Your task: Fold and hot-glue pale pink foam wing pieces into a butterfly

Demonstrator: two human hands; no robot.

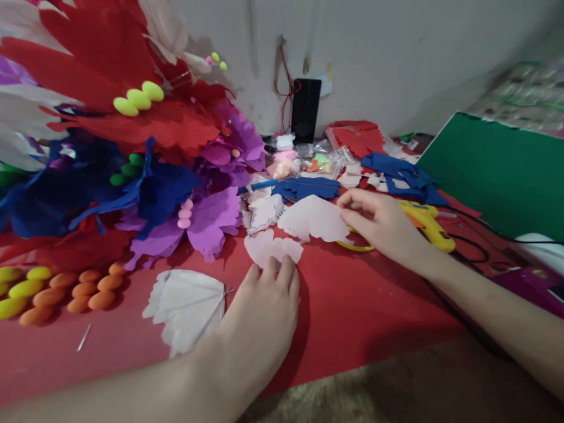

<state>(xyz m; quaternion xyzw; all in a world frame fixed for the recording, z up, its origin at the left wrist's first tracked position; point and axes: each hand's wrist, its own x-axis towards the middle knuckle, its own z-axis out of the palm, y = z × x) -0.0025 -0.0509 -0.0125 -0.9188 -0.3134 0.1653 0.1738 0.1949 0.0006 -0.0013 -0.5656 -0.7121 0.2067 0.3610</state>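
My right hand [381, 226] pinches the right edge of a white scalloped cut-out [311, 217] shaped like a wing, apparently of thin cloth or felt. A smaller pale cut-out [268, 245] lies just in front of it. The bent fingers of my left hand [264, 311] grip that smaller piece at its near edge, with the thumb hidden. To the left of this hand rests a white pleated wing [189, 305] with a thin wire at its tip. A yellow glue gun [427, 223] is behind my right wrist, and yellow scissor handles [359, 242] show partly below the right hand.
Layered red, blue and purple butterfly shapes [207, 220] pile up at left. Orange and yellow oval beads [83, 288] sit near a small metal pin [84, 338]. Blue cut-outs [306, 188] and a propped phone [305, 108] are at the back, a green board [497, 176] at right.
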